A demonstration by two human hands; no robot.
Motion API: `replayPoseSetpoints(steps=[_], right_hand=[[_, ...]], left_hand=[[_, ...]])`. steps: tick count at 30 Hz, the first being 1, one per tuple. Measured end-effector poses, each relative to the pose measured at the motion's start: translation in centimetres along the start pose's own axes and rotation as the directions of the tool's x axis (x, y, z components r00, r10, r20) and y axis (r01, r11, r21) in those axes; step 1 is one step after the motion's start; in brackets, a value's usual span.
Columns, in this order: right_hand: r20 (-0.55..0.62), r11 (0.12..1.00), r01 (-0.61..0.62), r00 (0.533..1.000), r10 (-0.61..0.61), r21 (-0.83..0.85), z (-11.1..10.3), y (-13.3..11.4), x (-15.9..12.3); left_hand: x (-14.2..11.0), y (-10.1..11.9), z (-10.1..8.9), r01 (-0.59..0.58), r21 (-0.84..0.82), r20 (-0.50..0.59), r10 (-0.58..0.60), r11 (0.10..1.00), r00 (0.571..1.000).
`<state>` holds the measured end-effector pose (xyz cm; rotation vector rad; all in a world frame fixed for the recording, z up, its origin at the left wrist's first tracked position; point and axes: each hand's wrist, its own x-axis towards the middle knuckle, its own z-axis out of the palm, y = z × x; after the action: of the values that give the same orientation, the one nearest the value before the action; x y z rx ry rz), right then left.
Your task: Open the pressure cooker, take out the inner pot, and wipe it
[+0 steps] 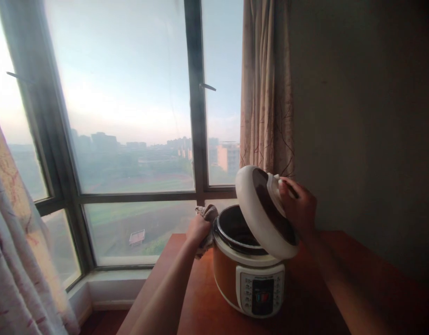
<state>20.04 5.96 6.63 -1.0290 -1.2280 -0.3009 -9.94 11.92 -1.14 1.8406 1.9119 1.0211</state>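
Observation:
An orange and white electric pressure cooker (231, 274) stands on a reddish wooden table (200, 307), its control panel facing me. My right hand (300, 207) grips the handle of the white lid (259, 216), which is lifted and tilted over the right side of the open pot. The dark inner pot (235, 228) shows beneath it. My left hand (197, 229) is closed on a grey cloth (209, 215) pressed against the cooker's left rim.
A large window (130, 116) with dark frames fills the wall behind the table. Patterned curtains hang at the right of the window (266, 88) and at the near left (15, 242). A dark wall (368, 121) borders the table's right side.

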Motion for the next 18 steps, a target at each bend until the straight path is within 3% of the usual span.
replayPoseSetpoints(steps=[3,8,13,18], right_hand=[[-0.061,0.973,-0.217,0.973,0.222,0.077,-3.6,0.8,1.2],[-0.065,0.928,-0.372,0.927,0.369,-0.032,-10.1,3.7,2.5],[-0.012,0.896,-0.376,0.923,0.384,-0.238,-15.4,8.1,1.1],[0.051,0.834,-0.32,0.923,0.382,-0.449,-18.5,13.7,-3.2]], left_hand=[[0.2,-0.3,0.2,-0.033,-0.014,-0.007,0.033,0.999,0.999],[0.4,-0.5,0.2,-0.039,-0.014,-0.006,0.039,0.999,0.999],[0.4,-0.4,0.1,-0.056,-0.005,-0.006,0.056,0.998,0.998],[0.3,0.0,0.0,-0.084,-0.007,-0.001,0.084,0.996,0.997]])
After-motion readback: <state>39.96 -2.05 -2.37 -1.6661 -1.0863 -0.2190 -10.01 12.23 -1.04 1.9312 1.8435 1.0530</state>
